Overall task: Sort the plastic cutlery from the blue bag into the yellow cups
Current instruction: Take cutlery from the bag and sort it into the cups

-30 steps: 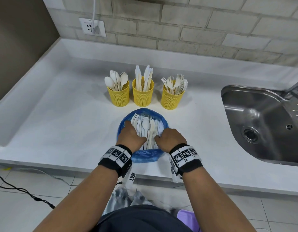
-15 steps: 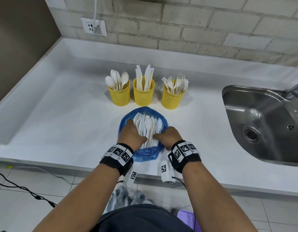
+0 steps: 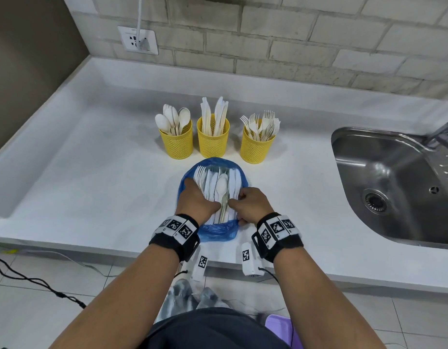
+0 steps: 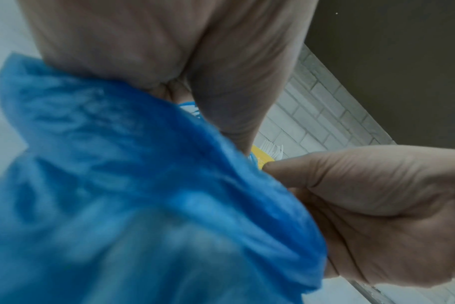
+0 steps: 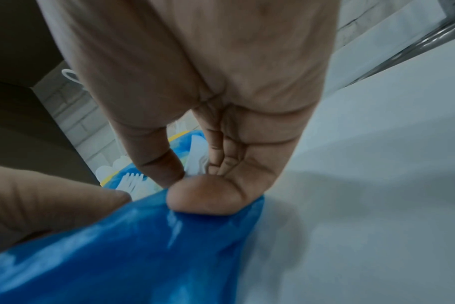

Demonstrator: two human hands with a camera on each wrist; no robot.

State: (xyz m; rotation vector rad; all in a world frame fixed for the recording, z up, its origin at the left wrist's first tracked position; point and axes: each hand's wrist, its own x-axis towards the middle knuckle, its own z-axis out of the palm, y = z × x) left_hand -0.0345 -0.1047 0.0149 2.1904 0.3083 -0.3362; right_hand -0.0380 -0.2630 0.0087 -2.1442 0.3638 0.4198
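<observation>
The blue bag (image 3: pixel 217 231) lies open on the white counter (image 3: pixel 91 192), with white plastic cutlery (image 3: pixel 219 187) inside. Behind it stand three yellow mesh cups: one with spoons (image 3: pixel 177 146), one with knives (image 3: pixel 212 143), one with forks (image 3: pixel 257 148). My left hand (image 3: pixel 196 200) grips the bag's left rim; in the left wrist view the blue bag (image 4: pixel 143 195) hides its fingers. My right hand (image 3: pixel 250 205) is over the bag's right side. Its thumb and curled fingers (image 5: pixel 221 156) pinch a white cutlery piece (image 5: pixel 196 152), and one fingertip presses the blue bag (image 5: pixel 169 246).
A steel sink (image 3: pixel 394 187) is sunk into the counter at the right. A brick wall with a socket (image 3: pixel 137 41) runs behind. The counter's front edge (image 3: pixel 91 250) lies just under my wrists. A black cable (image 3: pixel 28 280) crosses the floor tiles at the left.
My right hand has turned and slid left from the bag's right rim onto the cutlery. The left hand has stayed on the left rim. The view has moved closer.
</observation>
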